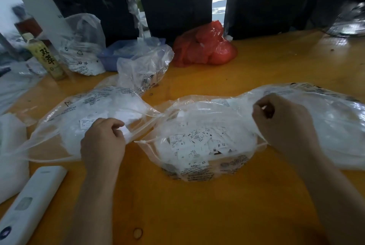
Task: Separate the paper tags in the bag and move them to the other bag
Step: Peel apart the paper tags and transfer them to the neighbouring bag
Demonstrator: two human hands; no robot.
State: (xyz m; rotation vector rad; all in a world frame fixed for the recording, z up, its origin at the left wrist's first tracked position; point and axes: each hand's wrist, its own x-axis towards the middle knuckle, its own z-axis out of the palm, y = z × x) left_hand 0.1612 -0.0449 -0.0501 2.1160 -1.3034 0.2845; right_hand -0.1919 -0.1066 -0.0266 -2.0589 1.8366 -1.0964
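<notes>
On the yellow table (pixel 227 215), my left hand (pixel 102 142) pinches the edge of the left clear bag (pixel 65 118). The middle clear bag (pixel 197 167) lies open, heaped with paper tags (pixel 199 142). My right hand (pixel 280 122) pinches its right rim, lifting the plastic.

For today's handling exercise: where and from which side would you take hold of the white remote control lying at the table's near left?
Probably grip the white remote control across its narrow width near the middle, coming from above: it lies flat on the table, long and slim, its sides exposed, with the left hand nearest.
</notes>
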